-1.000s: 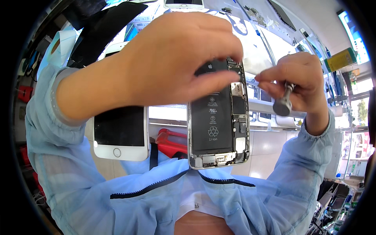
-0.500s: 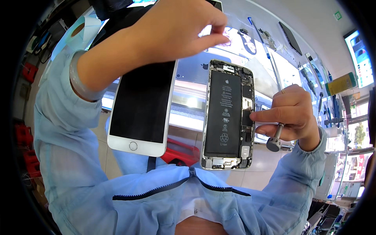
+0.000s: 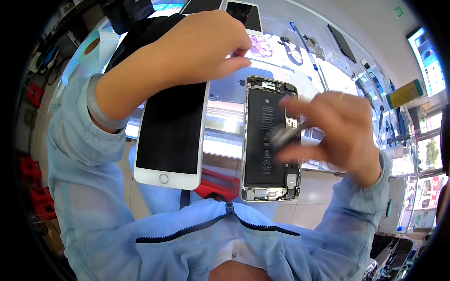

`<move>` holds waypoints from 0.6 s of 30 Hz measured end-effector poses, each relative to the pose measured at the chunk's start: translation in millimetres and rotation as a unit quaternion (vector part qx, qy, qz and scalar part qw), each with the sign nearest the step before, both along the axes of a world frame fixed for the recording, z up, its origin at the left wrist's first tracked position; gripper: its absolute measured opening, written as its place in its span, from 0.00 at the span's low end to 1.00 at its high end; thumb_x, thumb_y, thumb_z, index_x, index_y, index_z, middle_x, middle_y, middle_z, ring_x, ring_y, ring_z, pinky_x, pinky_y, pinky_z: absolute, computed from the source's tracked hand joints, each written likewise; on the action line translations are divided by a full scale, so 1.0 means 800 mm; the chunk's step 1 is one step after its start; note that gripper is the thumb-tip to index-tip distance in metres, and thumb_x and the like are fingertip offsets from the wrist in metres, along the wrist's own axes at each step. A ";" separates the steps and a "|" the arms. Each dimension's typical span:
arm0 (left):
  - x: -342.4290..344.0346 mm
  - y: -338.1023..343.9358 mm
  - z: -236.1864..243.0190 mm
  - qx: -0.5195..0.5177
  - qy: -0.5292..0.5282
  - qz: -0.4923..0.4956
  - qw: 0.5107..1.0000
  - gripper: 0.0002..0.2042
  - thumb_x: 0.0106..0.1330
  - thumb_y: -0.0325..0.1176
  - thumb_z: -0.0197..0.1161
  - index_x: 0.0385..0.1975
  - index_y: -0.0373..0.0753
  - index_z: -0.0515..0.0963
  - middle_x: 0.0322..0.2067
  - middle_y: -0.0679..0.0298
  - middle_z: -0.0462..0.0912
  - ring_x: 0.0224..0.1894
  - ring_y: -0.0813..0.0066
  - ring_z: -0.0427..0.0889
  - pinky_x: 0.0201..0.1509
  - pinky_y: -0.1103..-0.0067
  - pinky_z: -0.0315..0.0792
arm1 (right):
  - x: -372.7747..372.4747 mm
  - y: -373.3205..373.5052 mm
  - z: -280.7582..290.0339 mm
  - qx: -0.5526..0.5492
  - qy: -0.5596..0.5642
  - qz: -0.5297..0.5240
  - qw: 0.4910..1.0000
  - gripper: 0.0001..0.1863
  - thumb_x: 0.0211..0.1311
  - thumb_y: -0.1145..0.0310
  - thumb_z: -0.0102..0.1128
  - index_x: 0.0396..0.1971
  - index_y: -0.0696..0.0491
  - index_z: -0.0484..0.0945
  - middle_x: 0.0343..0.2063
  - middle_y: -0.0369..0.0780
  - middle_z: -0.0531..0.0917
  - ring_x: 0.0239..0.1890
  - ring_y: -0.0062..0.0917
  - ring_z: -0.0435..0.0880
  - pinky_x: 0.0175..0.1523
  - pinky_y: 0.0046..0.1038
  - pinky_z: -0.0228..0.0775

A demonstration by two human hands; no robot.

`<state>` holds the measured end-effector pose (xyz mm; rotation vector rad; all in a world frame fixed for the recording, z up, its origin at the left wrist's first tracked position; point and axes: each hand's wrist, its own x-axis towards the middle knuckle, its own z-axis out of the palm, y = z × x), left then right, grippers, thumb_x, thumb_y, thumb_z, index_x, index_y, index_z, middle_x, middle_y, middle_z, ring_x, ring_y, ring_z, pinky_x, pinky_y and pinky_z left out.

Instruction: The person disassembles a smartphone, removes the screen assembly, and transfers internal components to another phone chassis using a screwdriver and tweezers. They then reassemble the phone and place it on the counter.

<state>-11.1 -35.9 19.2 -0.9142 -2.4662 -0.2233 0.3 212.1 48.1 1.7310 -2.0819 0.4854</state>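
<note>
The phone [image 3: 262, 129] lies before the person, opened already, with its black battery [image 3: 257, 157] seated inside and no cover closed over it yet. Above it the blurred right hand [image 3: 335, 136] grips a small metal tool [image 3: 287, 136]; leftward, past the white-framed screen [image 3: 173, 131], the left hand [image 3: 206, 47] curls its fingers narrow, and whether they pinch anything cannot be told.

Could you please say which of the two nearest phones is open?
The opened phone by the right hand: its battery lies bare; the white phone left of it shows a dark screen.
</note>
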 end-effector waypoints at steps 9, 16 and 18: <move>-0.012 -0.017 0.017 0.001 -0.049 0.094 0.994 0.11 0.54 0.34 0.65 0.18 0.35 0.73 0.18 0.61 0.68 0.22 0.68 0.67 0.27 0.75 0.59 | 0.091 -0.053 0.014 0.028 0.051 0.072 0.996 0.13 0.45 0.61 0.67 0.30 0.51 0.77 0.12 0.33 0.69 0.13 0.21 0.68 0.19 0.22 0.55; -0.068 -0.046 -0.019 0.059 0.036 0.020 0.997 0.14 0.55 0.35 0.64 0.38 0.35 0.77 0.38 0.56 0.76 0.42 0.59 0.75 0.45 0.72 0.69 | 0.072 -0.056 0.058 0.068 0.054 0.018 0.996 0.18 0.47 0.60 0.69 0.33 0.53 0.74 0.12 0.35 0.71 0.13 0.22 0.71 0.20 0.22 0.56; -0.052 -0.060 -0.024 0.018 -0.006 0.080 0.997 0.18 0.56 0.39 0.63 0.42 0.34 0.77 0.45 0.54 0.77 0.49 0.57 0.74 0.53 0.70 0.67 | 0.031 -0.057 0.060 0.049 0.040 -0.003 0.998 0.19 0.47 0.59 0.69 0.34 0.53 0.73 0.12 0.36 0.72 0.13 0.22 0.71 0.20 0.22 0.57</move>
